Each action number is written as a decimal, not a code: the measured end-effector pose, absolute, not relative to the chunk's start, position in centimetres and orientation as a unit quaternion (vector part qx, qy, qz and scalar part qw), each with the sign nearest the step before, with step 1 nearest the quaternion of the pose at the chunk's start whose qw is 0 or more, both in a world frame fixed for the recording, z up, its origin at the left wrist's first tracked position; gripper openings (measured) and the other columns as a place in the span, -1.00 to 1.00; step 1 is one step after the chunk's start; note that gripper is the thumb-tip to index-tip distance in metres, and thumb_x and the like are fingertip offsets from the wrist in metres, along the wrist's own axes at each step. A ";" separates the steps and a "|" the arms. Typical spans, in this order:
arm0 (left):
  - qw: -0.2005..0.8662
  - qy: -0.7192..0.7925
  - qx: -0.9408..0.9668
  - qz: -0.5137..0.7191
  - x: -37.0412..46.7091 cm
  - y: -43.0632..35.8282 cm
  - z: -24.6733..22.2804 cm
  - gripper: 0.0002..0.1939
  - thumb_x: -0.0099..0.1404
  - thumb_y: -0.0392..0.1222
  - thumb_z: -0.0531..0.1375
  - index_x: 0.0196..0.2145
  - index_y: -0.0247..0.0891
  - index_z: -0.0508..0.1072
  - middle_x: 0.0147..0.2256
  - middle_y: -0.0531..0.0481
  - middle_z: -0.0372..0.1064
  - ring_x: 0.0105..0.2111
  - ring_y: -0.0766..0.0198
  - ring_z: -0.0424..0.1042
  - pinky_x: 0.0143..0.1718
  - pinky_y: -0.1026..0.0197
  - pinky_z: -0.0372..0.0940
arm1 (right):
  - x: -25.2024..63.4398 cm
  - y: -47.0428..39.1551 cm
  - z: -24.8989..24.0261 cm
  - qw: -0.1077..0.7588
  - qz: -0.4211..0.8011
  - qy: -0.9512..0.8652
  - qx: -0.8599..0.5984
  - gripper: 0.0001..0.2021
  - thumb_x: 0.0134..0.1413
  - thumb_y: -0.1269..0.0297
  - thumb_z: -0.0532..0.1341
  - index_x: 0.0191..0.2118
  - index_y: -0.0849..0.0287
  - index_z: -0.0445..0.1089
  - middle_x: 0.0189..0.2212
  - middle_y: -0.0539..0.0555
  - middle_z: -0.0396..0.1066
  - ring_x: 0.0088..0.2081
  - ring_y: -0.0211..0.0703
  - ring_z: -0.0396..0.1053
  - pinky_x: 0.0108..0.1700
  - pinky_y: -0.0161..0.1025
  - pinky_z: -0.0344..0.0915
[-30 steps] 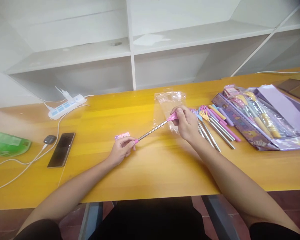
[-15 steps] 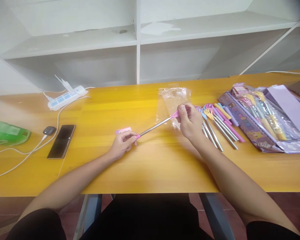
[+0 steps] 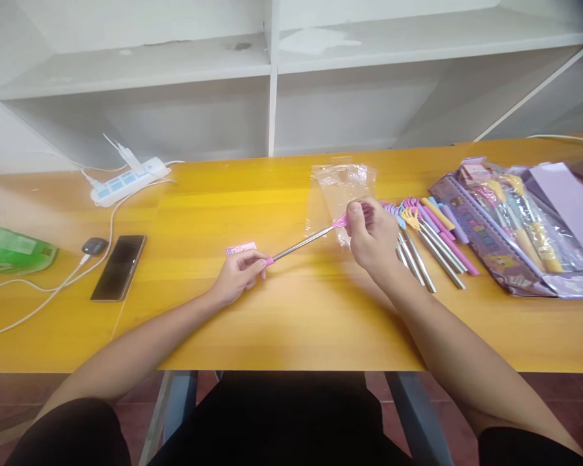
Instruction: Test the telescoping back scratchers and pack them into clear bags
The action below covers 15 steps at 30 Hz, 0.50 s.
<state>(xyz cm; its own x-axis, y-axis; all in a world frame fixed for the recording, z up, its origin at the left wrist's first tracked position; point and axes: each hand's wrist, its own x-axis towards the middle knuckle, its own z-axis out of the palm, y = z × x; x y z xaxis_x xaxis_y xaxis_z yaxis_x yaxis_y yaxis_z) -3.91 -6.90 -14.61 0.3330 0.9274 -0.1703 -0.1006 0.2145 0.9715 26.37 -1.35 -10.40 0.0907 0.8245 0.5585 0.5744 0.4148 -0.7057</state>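
A thin metal rod with pink ends (image 3: pixel 303 242) is stretched between my two hands above the yellow table (image 3: pixel 291 323). My left hand (image 3: pixel 240 275) pinches its lower pink end. Around the pink head at the other end, my right hand (image 3: pixel 373 238) is closed, its fingers partly covering that head. Behind my left fingers lies a small pink and purple printed card (image 3: pixel 240 248). A clear plastic bag (image 3: pixel 340 184) lies flat beyond my right hand. Several metal rods with coloured heads (image 3: pixel 440 249) lie just right of it, beside coloured tubes (image 3: pixel 447 226).
An open purple printed box (image 3: pixel 495 243) with bagged items stands at the right. To the left are a phone (image 3: pixel 119 267), a white power strip (image 3: pixel 129 182) with cables, a black adapter (image 3: pixel 94 246) and a green packet (image 3: pixel 17 249). White shelves (image 3: pixel 272 110) rise behind the table.
The view has shifted slightly, so the table and shelves appear a little higher. Both hands keep their hold on the rod, with almost no movement.
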 end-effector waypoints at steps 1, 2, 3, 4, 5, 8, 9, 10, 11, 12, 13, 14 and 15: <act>0.654 0.423 0.489 0.393 -3.9 -6.9 -14.6 -0.51 0.32 0.23 0.46 -0.12 -0.29 0.63 -0.48 0.07 0.45 -0.69 0.57 -0.03 -0.65 0.34 -0.14 | 26.4 -1.4 -10.4 0.514 0.118 -0.665 -0.529 -0.50 0.55 -0.19 0.06 -0.36 0.05 0.33 -0.56 -0.04 0.36 -0.49 -0.19 0.29 -0.39 -0.21 0.17; 0.653 0.423 0.490 0.393 -3.9 -6.9 -14.6 -0.51 0.32 0.23 0.46 -0.13 -0.29 0.63 -0.48 0.07 0.45 -0.69 0.57 -0.03 -0.65 0.34 -0.14 | 26.4 -1.4 -10.5 0.512 0.115 -0.667 -0.530 -0.50 0.56 -0.18 0.06 -0.35 0.05 0.33 -0.56 -0.04 0.36 -0.49 -0.19 0.29 -0.38 -0.21 0.18; 0.653 0.423 0.490 0.394 -3.9 -6.9 -14.5 -0.51 0.32 0.23 0.46 -0.13 -0.29 0.63 -0.49 0.08 0.45 -0.69 0.57 -0.03 -0.65 0.34 -0.14 | 26.3 -1.4 -10.5 0.510 0.113 -0.668 -0.530 -0.51 0.56 -0.17 0.06 -0.35 0.05 0.34 -0.55 -0.04 0.37 -0.49 -0.19 0.29 -0.37 -0.21 0.19; 0.653 0.423 0.490 0.394 -3.8 -6.9 -14.5 -0.51 0.32 0.23 0.46 -0.13 -0.29 0.63 -0.49 0.08 0.44 -0.69 0.57 -0.03 -0.65 0.34 -0.14 | 26.3 -1.4 -10.5 0.508 0.112 -0.671 -0.529 -0.52 0.56 -0.16 0.06 -0.34 0.05 0.34 -0.55 -0.04 0.36 -0.48 -0.19 0.29 -0.36 -0.20 0.19; 0.653 0.424 0.490 0.394 -3.8 -6.9 -14.5 -0.51 0.32 0.23 0.46 -0.14 -0.29 0.63 -0.49 0.08 0.44 -0.69 0.57 -0.03 -0.65 0.34 -0.14 | 26.2 -1.5 -10.5 0.506 0.113 -0.673 -0.527 -0.52 0.56 -0.16 0.05 -0.33 0.05 0.35 -0.54 -0.04 0.36 -0.48 -0.19 0.30 -0.36 -0.20 0.20; 0.651 0.428 0.488 0.393 -3.7 -6.9 -14.6 -0.50 0.31 0.24 0.47 -0.14 -0.29 0.62 -0.49 0.08 0.45 -0.70 0.57 -0.02 -0.66 0.34 -0.13 | 25.9 -1.7 -10.3 0.499 0.120 -0.680 -0.524 -0.51 0.56 -0.18 0.05 -0.33 0.05 0.34 -0.53 -0.03 0.37 -0.48 -0.18 0.30 -0.35 -0.19 0.21; 0.650 0.429 0.488 0.394 -3.8 -6.9 -14.6 -0.50 0.31 0.24 0.47 -0.14 -0.29 0.62 -0.49 0.08 0.46 -0.70 0.57 -0.02 -0.66 0.34 -0.12 | 25.7 -1.8 -10.2 0.499 0.123 -0.681 -0.523 -0.50 0.55 -0.19 0.04 -0.34 0.05 0.34 -0.53 -0.02 0.37 -0.48 -0.18 0.30 -0.36 -0.19 0.21; 0.650 0.430 0.488 0.394 -3.8 -6.9 -14.7 -0.50 0.31 0.24 0.47 -0.14 -0.29 0.62 -0.49 0.07 0.46 -0.70 0.57 -0.02 -0.66 0.34 -0.12 | 25.6 -1.9 -10.1 0.499 0.125 -0.682 -0.521 -0.49 0.55 -0.20 0.04 -0.34 0.05 0.33 -0.53 -0.02 0.37 -0.48 -0.18 0.30 -0.36 -0.20 0.22; 0.649 0.429 0.488 0.394 -3.8 -6.9 -14.7 -0.50 0.31 0.24 0.46 -0.14 -0.29 0.62 -0.49 0.07 0.46 -0.70 0.57 -0.01 -0.66 0.34 -0.11 | 25.4 -2.1 -10.0 0.498 0.127 -0.682 -0.520 -0.48 0.55 -0.21 0.03 -0.35 0.05 0.34 -0.53 -0.02 0.36 -0.48 -0.17 0.31 -0.36 -0.20 0.23; 0.649 0.429 0.489 0.394 -3.8 -6.9 -14.8 -0.50 0.32 0.24 0.46 -0.13 -0.29 0.62 -0.49 0.07 0.46 -0.70 0.57 -0.01 -0.66 0.34 -0.11 | 25.3 -2.2 -9.9 0.497 0.130 -0.682 -0.520 -0.48 0.55 -0.21 0.03 -0.35 0.05 0.34 -0.54 -0.02 0.35 -0.48 -0.17 0.31 -0.36 -0.20 0.23; 0.650 0.428 0.489 0.394 -3.8 -6.9 -14.8 -0.50 0.32 0.24 0.46 -0.13 -0.29 0.63 -0.49 0.07 0.47 -0.70 0.57 -0.01 -0.66 0.34 -0.11 | 25.2 -2.3 -9.8 0.497 0.133 -0.682 -0.520 -0.48 0.55 -0.21 0.03 -0.35 0.05 0.34 -0.54 -0.02 0.35 -0.47 -0.17 0.32 -0.36 -0.21 0.24; 0.650 0.427 0.490 0.395 -3.9 -6.9 -14.8 -0.50 0.32 0.24 0.46 -0.13 -0.29 0.63 -0.49 0.07 0.46 -0.70 0.57 -0.01 -0.66 0.34 -0.11 | 25.1 -2.4 -9.8 0.496 0.136 -0.682 -0.521 -0.48 0.56 -0.20 0.03 -0.35 0.05 0.34 -0.55 -0.02 0.35 -0.47 -0.17 0.32 -0.36 -0.21 0.25; 0.651 0.426 0.490 0.394 -3.9 -6.9 -14.9 -0.51 0.32 0.24 0.46 -0.14 -0.29 0.63 -0.49 0.07 0.46 -0.70 0.57 -0.01 -0.66 0.34 -0.11 | 25.0 -2.5 -9.8 0.495 0.139 -0.682 -0.521 -0.49 0.56 -0.19 0.03 -0.35 0.05 0.34 -0.55 -0.02 0.36 -0.48 -0.18 0.32 -0.36 -0.22 0.25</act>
